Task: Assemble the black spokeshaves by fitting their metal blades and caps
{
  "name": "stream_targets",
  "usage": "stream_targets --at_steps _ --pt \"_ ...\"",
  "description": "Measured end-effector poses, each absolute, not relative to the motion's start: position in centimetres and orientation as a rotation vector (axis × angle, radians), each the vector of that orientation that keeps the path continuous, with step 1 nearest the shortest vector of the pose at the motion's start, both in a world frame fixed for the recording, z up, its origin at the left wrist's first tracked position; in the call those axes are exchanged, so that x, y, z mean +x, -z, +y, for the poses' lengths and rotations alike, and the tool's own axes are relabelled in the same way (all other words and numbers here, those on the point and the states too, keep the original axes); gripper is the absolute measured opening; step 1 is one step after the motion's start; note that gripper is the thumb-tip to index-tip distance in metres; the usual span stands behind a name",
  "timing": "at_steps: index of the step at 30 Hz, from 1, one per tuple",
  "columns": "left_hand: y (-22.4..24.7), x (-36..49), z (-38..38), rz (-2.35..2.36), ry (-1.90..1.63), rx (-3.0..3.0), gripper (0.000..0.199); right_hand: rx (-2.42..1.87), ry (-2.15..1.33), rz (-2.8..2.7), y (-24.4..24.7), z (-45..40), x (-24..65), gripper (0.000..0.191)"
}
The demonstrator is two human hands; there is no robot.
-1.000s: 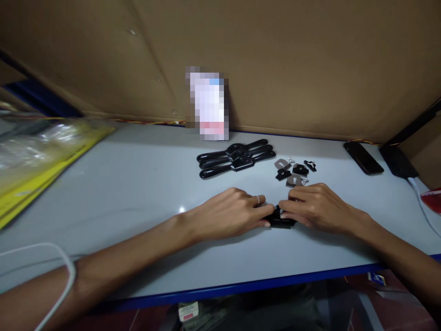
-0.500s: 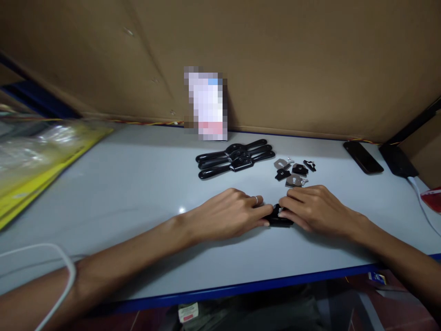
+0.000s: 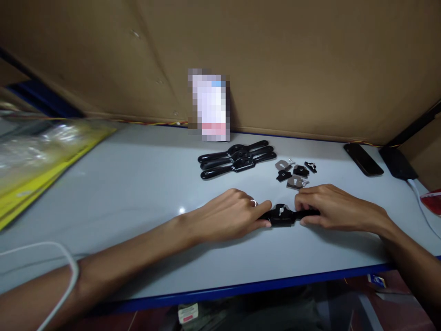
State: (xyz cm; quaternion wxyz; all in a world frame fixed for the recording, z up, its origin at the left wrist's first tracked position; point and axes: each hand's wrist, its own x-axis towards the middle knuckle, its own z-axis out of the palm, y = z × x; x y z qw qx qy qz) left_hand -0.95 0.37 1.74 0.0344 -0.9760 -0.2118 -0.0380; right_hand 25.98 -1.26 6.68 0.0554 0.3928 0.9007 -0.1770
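Note:
A black two-handled tool (image 3: 281, 216) with a small silver screw on its middle lies on the pale table (image 3: 138, 184). My left hand (image 3: 227, 214), with a ring on one finger, covers and grips its left handle. My right hand (image 3: 336, 208) grips its right handle. Just behind my hands lies a cluster of small black and grey parts (image 3: 294, 172). Further back, three more black two-handled tools (image 3: 237, 158) lie side by side.
A yellow packet under clear plastic (image 3: 41, 156) lies at the far left. A dark phone (image 3: 363, 158) and a black device (image 3: 398, 162) rest at the back right. A cardboard wall (image 3: 275, 59) closes the back. A white cable (image 3: 65, 271) crosses my left forearm.
My right hand has slid to the right along the tool, uncovering its middle and the silver screw. My left hand has stayed in place.

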Motion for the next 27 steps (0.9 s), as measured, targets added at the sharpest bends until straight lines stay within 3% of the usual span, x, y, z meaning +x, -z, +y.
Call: stream_targets --at_steps 8,11,17,22,27 --pt "-1.1 -1.2 0.4 -0.543 0.37 -2.843 0.044 1.253 0.473 2.748 -6.6 -1.9 25.4 0.007" --pt "-1.2 -1.6 0.8 -0.577 0.423 -2.774 0.043 1.279 0.341 2.771 -6.6 -2.1 25.0 0.003" --pt "-1.7 -2.1 1.7 -0.72 0.669 -2.753 0.035 1.255 0.035 2.856 -6.3 -1.6 25.4 0.014" --pt "-2.2 -2.6 2.8 -1.07 1.006 -2.666 0.025 1.5 -0.176 2.781 -7.0 1.1 28.5 0.019" --pt "-2.0 -3.1 4.1 -1.239 0.9 -2.613 0.024 1.889 -0.268 2.473 -7.1 4.5 32.9 0.025"
